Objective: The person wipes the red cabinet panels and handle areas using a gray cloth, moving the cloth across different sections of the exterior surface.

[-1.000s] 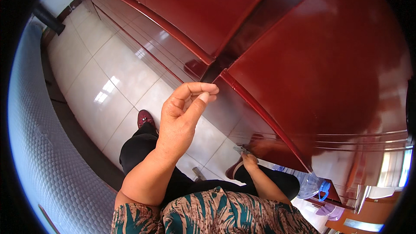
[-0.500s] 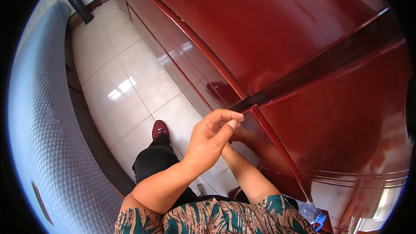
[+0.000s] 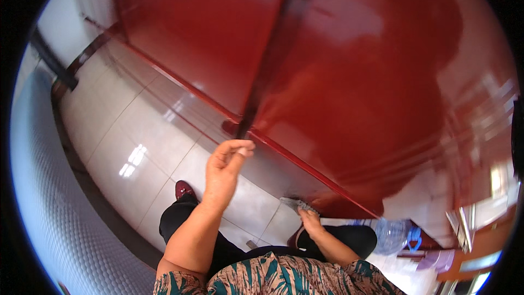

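Note:
A large glossy red cabinet (image 3: 349, 109) with two panels and a dark gap between them fills the upper and right part of the view. My left hand (image 3: 222, 172) is raised at the lower end of that gap, its thumb and fingers drawn together. What they hold, if anything, is hidden. Lower and to the right, my right hand (image 3: 312, 223) grips a grey cloth (image 3: 297, 204) by the lower part of the right panel. Part of the cloth is hidden by my fingers.
A light-blue quilted mattress (image 3: 41, 169) runs along the left. Pale floor tiles (image 3: 114, 125) lie between it and the cabinet. At the lower right stand a clear water jug (image 3: 390, 235) with a blue handle and a purple item (image 3: 436, 261). A dark pipe (image 3: 54, 60) is at the far left.
My view has turned rightward. My right hand, earlier mostly hidden behind the left, is now lower right and shows the cloth. My left hand stays closed near the gap's lower end.

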The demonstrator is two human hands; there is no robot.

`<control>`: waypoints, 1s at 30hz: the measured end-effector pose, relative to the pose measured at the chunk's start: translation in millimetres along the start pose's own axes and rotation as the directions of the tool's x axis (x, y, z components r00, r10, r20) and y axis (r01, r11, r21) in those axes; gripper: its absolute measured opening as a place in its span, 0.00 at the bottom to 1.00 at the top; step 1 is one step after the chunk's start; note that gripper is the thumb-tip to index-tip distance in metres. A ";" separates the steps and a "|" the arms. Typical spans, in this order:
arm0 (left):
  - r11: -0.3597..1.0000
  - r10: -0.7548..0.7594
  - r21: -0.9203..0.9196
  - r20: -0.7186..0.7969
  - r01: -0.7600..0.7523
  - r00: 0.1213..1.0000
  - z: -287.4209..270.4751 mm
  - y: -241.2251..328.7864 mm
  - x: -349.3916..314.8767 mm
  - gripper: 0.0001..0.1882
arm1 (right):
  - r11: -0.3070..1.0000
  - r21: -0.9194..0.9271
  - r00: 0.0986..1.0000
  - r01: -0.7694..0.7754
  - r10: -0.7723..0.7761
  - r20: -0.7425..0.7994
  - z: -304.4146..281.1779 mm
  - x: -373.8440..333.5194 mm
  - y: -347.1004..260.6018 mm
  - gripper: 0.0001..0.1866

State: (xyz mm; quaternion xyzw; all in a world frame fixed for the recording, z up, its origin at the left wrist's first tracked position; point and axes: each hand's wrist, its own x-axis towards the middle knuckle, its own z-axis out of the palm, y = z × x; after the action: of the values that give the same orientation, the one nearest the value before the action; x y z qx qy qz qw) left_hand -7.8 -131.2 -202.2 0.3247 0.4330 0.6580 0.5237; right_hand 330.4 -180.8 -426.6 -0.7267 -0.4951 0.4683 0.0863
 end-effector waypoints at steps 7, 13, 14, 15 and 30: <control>0.983 -0.066 0.171 -0.015 0.067 0.998 2.6 -18.1 -11.6 0.09 | 0.802 0.287 0.844 0.524 -0.442 -0.305 -103.7 -147.6 -95.7 0.21; 0.962 -0.132 0.242 0.004 0.127 0.991 -12.0 -42.0 -18.0 0.10 | 0.554 -0.617 0.112 0.559 -0.788 -0.605 -166.9 -214.3 -142.1 0.07; 0.958 -0.138 0.254 0.001 0.133 0.990 -16.5 -45.1 -17.7 0.10 | 0.531 -0.678 0.057 0.508 -0.806 -0.589 -176.4 -222.0 -151.4 0.09; 0.958 -0.129 0.259 0.000 0.124 0.992 -20.7 -48.0 -17.1 0.10 | 0.513 -0.710 0.000 0.482 -0.810 -0.586 -184.0 -224.1 -157.9 0.07; 0.960 -0.126 0.254 0.020 0.117 0.992 -33.8 -50.7 -17.4 0.09 | 0.378 -0.924 -0.198 -0.049 -0.911 -0.362 -238.4 -241.6 -245.3 0.34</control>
State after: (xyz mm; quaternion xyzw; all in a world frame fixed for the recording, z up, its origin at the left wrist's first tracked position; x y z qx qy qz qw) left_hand -12.8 -152.0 -261.9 0.3731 0.5227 0.5583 0.5253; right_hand 339.1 -172.1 -8.0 -0.5036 -0.6754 -0.4507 0.2951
